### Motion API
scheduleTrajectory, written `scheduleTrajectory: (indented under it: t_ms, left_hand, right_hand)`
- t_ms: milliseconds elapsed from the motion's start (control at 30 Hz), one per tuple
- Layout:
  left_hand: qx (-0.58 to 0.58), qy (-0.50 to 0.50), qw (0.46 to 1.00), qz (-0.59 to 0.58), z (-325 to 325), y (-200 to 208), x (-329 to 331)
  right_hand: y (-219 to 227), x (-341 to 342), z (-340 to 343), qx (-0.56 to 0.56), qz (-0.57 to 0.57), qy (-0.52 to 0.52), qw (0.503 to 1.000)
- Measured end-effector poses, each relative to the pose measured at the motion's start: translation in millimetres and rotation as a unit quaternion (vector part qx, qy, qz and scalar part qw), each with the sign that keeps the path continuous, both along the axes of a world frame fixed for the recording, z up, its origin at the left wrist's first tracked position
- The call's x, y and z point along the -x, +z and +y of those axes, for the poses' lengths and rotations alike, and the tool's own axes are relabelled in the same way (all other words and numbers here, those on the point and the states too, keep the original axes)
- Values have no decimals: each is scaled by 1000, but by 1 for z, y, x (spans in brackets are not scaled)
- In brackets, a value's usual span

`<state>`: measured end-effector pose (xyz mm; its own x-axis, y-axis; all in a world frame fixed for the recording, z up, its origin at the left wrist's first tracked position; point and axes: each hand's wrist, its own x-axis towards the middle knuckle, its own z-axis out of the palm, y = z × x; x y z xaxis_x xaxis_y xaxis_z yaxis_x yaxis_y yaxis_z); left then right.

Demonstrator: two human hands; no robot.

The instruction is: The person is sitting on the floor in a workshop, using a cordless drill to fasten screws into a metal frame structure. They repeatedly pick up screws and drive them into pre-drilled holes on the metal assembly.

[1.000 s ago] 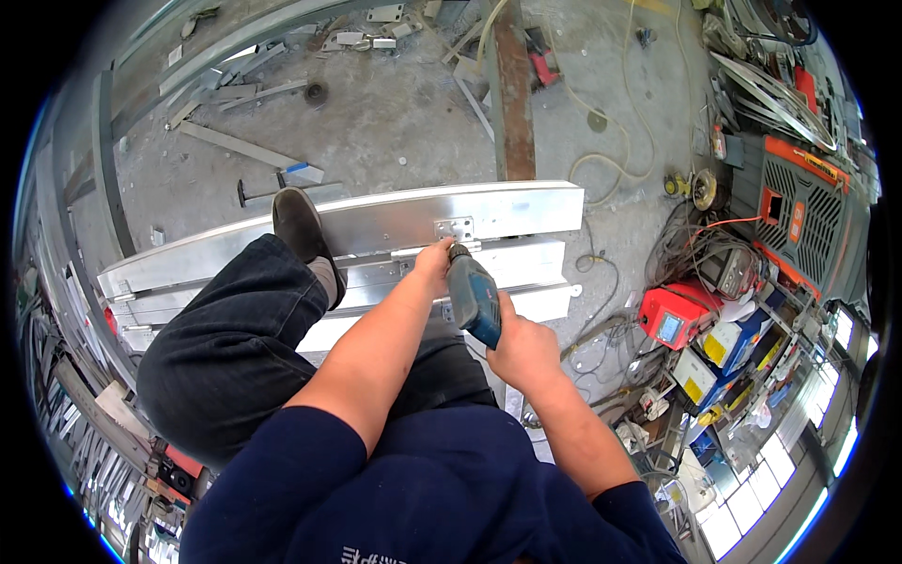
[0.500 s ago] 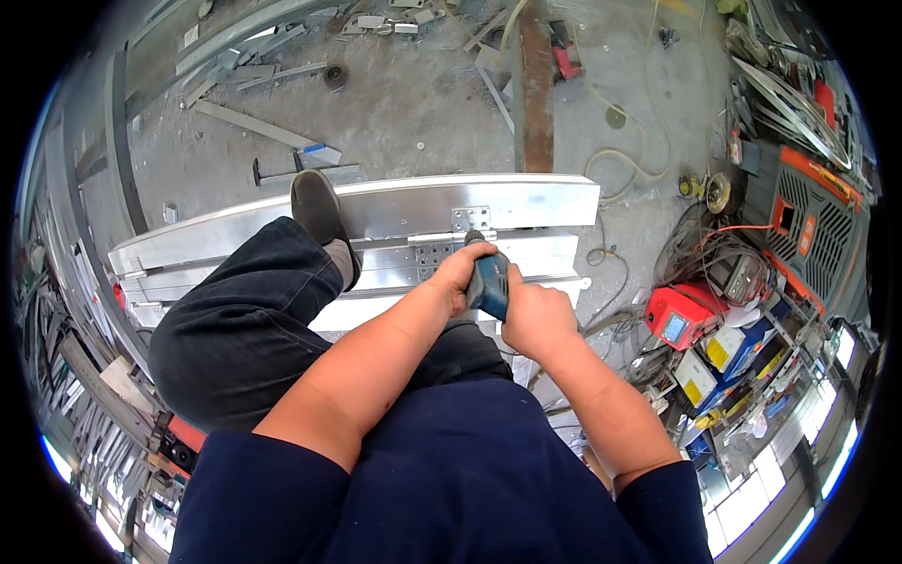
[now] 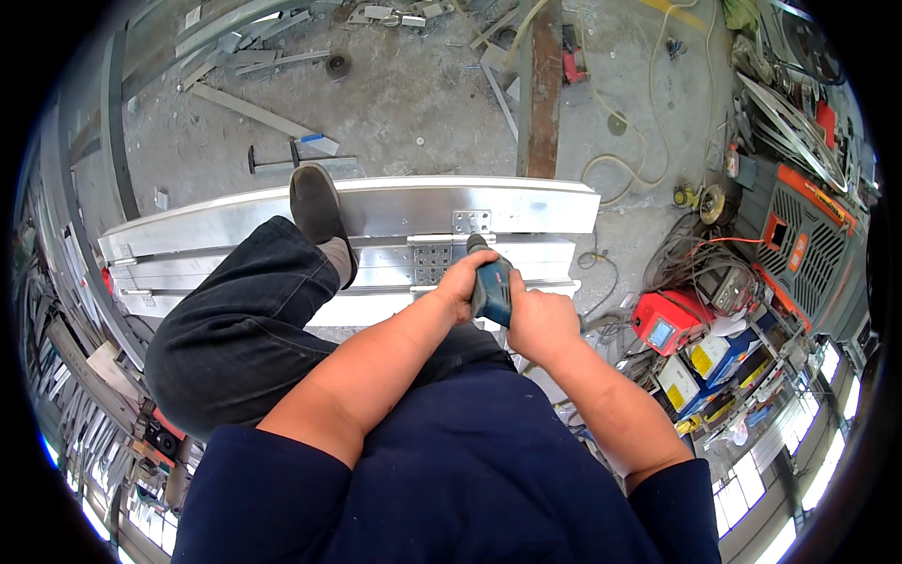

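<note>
Both hands are closed around a teal power drill (image 3: 492,293), its dark nose pointing away from me at a hinge. My left hand (image 3: 458,284) wraps the front part of the drill body. My right hand (image 3: 545,320) grips its rear, with the fingers partly hidden. Just beyond the nose lies a silver hinge plate with holes (image 3: 472,222) on the long aluminium beam (image 3: 395,209). A second perforated plate (image 3: 433,265) sits on the nearer profile, left of the drill. The bit's tip and any screw under it are too small to make out.
My shoe (image 3: 318,205) rests on the far beam. Beyond it are a brown steel bar (image 3: 540,103), offcuts and a clamp-like tool (image 3: 296,162) on the floor. At right are a yellowish hose (image 3: 650,113), coiled cables, a red machine (image 3: 669,321) and a grey-orange machine (image 3: 806,240).
The view has shifted slightly. Both hands still hold the drill at the hinge, with hardly any visible movement against the beam.
</note>
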<state>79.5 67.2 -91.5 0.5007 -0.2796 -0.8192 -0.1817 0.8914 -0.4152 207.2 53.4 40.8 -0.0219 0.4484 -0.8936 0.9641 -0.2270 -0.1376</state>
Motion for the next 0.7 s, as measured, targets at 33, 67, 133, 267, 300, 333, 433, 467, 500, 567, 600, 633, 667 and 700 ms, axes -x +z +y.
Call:
scheduleTrajectory:
  t_ms: [33,67,133,267,300,333,433,467,500,567,600,633,667,700]
  left_hand:
    - [2,4,1000,0,0,-1,1]
    - [-8,6,1000,2,-2,-3,0]
    - [-29,12,999,7,-3,-4,-4]
    - [-31,3,999,21,-4,-3,-7]
    - [-37,3,999,21,-6,-4,-7]
    - [-43,1,999,20,-7,-5,-6]
    - [-13,38,999,11,-11,-5,-1]
    - [-9,41,999,8,-10,-3,1]
    - [-10,39,999,7,-11,-3,1]
    - [-12,35,999,7,-13,-4,1]
    - [-17,37,999,9,-14,-5,1]
    - [-21,38,999,12,-15,-4,-1]
    - [-26,39,999,15,-16,-4,-1]
    - [-22,36,999,14,-16,-4,-1]
  right_hand:
    - [-1,0,0,-2,-1,0,1000]
    - [-2,-2,-1,-4,-3,1,1000]
    - [-1,-3,1,-3,-5,0,1000]
    - [1,-6,5,5,-6,6,1000]
    - [1,-6,5,6,-4,10,1000]
    - [1,-6,4,6,-4,13,1000]
    - [0,-2,3,5,-4,26,1000]
    - [0,0,2,5,-5,33,999]
    - [0,0,1,5,-7,39,999]
    - [-1,-1,-1,-1,-1,38,999]
    - [-1,-2,-2,-3,2,38,999]
    - [-2,-2,-4,-11,2,39,999]
    - [-3,-2,-7,-18,2,40,999]
    - [-4,-3,-8,-25,2,42,999]
